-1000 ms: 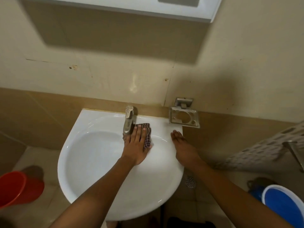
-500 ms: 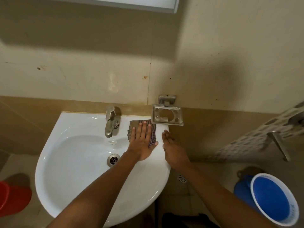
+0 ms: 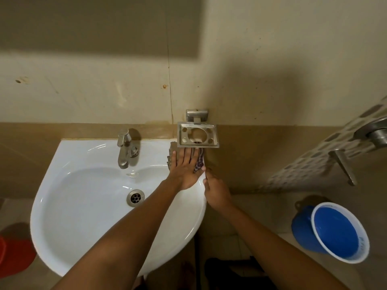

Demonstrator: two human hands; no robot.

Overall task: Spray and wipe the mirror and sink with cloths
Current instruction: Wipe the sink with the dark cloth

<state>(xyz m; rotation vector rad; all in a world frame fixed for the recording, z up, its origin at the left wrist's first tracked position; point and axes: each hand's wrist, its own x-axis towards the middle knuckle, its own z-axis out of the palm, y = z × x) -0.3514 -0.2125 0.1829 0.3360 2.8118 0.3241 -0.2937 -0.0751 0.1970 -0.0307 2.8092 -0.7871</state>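
Head view looked down on a white sink [image 3: 88, 216] with a steel faucet [image 3: 125, 150] at the back and a drain [image 3: 135, 197] in the bowl. A metal soap holder [image 3: 198, 135] stuck out from the wall right over the sink's back right corner, partly in the way of the checked cloth [image 3: 200, 162] lying there. Left hand [image 3: 184, 168] pressed flat on the cloth, fingers straight and close together, tips almost under the holder. Right hand [image 3: 216, 191] rested on the sink's right rim, just beside the left; how its fingers lay was hard to tell. A blue bucket [image 3: 337, 231] sat on the floor to the right, a red one [image 3: 14, 256] cut off at the left edge, and a wall tap [image 3: 374, 132] was clipped at far right. Compared with half a second before, the cloth and left hand had slid further back and right, and the mirror had dropped out of view.
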